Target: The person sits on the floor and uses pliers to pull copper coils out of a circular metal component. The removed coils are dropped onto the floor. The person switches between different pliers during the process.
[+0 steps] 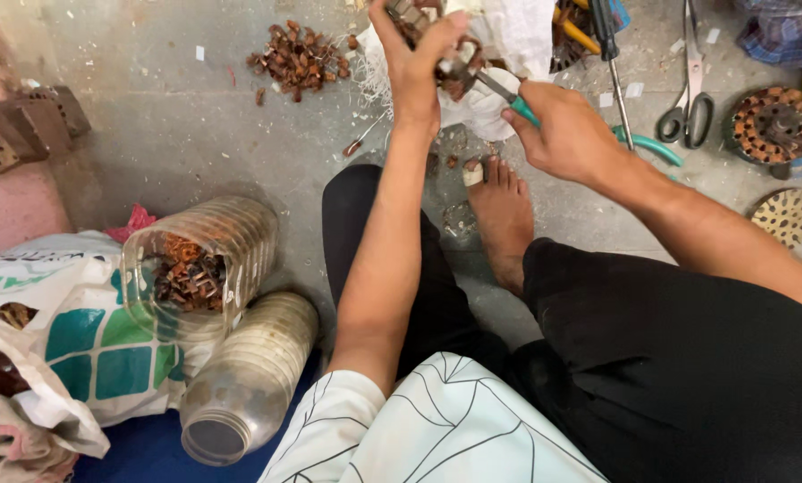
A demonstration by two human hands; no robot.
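- Fingers of the left hand [416, 55] clenched around a small metal motor part [454, 72] with copper winding, held up over the concrete floor [177, 134], just beyond the bare foot [501, 207].
- Fingers of the right hand [565, 134] wrapped tight around the green-handled pliers [528, 112], tip set against the held part.
- Judged as the stripping step: prying or pulling copper wire off the part while the other hand braces it.
- Next move, by judgement, calls for a steady brace from the left hand and a firm pull or twist with the pliers, kept clear of the thumb close to the tip.
- Small heap of copper scraps [301, 55] lying on the floor to the left of the hands, well apart from them.
- Clear plastic jar [199, 264] on its side by the left knee, partly filled with copper bits; second jar [249, 376] below it, seemingly empty.
- Scissors [691, 85], a screwdriver [611, 54] and a round wound stator [770, 123] off to the right, untouched.
- White cloth or bag [508, 36] lying behind the held part.
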